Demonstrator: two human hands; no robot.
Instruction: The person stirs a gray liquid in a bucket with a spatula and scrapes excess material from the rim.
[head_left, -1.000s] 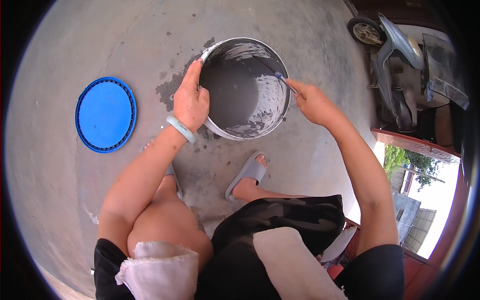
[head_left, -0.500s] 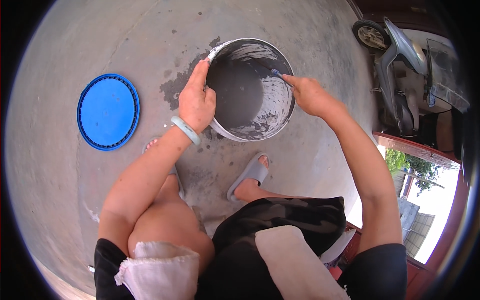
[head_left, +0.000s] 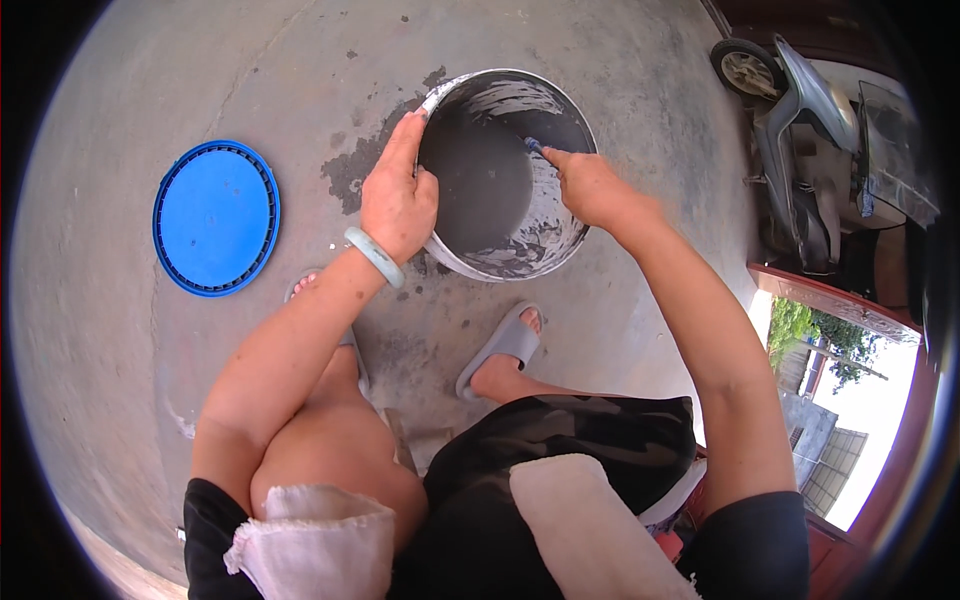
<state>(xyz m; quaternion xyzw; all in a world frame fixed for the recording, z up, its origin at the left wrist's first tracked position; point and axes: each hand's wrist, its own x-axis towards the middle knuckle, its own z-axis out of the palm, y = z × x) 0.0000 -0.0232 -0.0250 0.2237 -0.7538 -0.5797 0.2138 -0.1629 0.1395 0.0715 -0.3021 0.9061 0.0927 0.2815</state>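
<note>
A white bucket (head_left: pixel 548 215) stands on the floor in front of me, its inner wall smeared with grey and white. Dark grey wet mix (head_left: pixel 478 185) lies in the bottom. My left hand (head_left: pixel 400 200) is closed on the bucket's left rim, fingers along the edge and a pale bangle at the wrist. Over the right part of the opening, my right hand (head_left: pixel 598 190) is wrapped round the handle of a stick-like tool (head_left: pixel 534 146) with a bluish section. The tool's far end is dark against the mix, and I cannot make out its shape.
A round blue lid (head_left: pixel 217 218) lies on the concrete floor to the left. Dark wet stains (head_left: pixel 352 168) mark the floor beside the bucket. My sandalled feet are just below it. A scooter (head_left: pixel 800 130) is parked at the far right, near an open doorway (head_left: pixel 850 420).
My right hand has moved left with the tool, further over the bucket's opening. The bucket sits slightly further right and up in the picture, with my left hand still on its rim.
</note>
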